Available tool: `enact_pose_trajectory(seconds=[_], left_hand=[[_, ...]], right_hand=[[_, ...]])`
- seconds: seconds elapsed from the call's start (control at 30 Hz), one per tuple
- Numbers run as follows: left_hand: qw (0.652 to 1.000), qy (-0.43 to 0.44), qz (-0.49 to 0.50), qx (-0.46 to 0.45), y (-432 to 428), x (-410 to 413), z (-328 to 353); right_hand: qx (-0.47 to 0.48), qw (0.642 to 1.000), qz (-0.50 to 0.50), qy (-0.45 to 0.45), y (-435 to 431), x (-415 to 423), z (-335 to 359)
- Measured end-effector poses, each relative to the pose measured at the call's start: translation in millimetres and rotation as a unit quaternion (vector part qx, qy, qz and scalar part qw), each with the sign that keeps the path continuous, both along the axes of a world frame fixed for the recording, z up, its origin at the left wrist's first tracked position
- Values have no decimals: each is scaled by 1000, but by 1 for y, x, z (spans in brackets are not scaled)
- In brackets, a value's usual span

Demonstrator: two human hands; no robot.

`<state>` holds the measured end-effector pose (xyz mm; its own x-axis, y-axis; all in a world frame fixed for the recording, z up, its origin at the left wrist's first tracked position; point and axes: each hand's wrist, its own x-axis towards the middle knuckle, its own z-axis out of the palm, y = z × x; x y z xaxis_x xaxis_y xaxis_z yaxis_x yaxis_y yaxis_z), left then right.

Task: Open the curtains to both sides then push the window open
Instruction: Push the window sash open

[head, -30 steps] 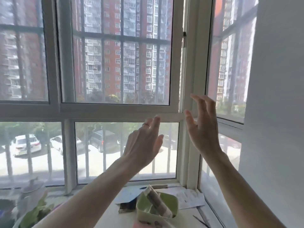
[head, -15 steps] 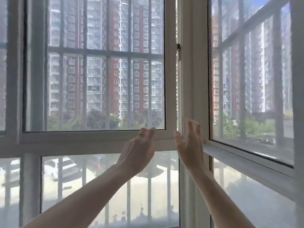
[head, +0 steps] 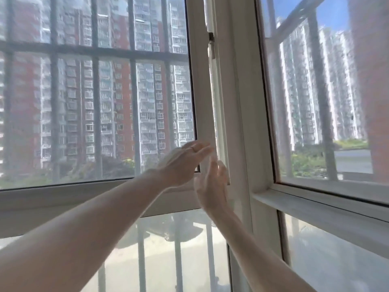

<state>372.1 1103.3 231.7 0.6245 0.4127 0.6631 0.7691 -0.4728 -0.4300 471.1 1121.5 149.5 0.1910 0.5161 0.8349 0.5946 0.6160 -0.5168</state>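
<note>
A white-framed window sash (head: pixel 200 98) fills the upper left, its right stile beside the thick corner post (head: pixel 242 123). A narrow gap shows between stile and post. My left hand (head: pixel 181 163), wearing a ring, is stretched flat with its fingertips at the lower right corner of the sash. My right hand (head: pixel 212 184) is raised just below and right of it, fingers apart, in front of the stile's lower end and blurred. Neither hand holds anything. No curtain is in view.
A second window (head: pixel 315 102) angles off to the right behind the corner post. Fixed lower panes (head: pixel 168 249) sit under both sashes. Dark metal bars (head: pixel 95 112) run outside the glass, with apartment towers beyond.
The view has tilted up and closed in on the window corner. Both hands have moved forward and together toward the sash's lower right corner. The cluttered sill seen a second ago is out of view.
</note>
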Motion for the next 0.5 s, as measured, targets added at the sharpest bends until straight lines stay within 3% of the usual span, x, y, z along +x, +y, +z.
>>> enact_pose_trajectory(seconds=[0.23, 0.33, 0.43, 0.5], left_hand=[[983, 121, 134, -23, 35, 17, 24], [981, 126, 147, -24, 40, 26, 25], [986, 69, 140, -63, 37, 30, 22], [982, 103, 156, -32, 35, 30, 18]], right_hand=[[-15, 999, 3, -49, 42, -2, -4], [-11, 998, -11, -55, 46, -3, -9], [-7, 999, -30, -25, 49, -7, -10], [3, 999, -53, -4, 51, -10, -10]])
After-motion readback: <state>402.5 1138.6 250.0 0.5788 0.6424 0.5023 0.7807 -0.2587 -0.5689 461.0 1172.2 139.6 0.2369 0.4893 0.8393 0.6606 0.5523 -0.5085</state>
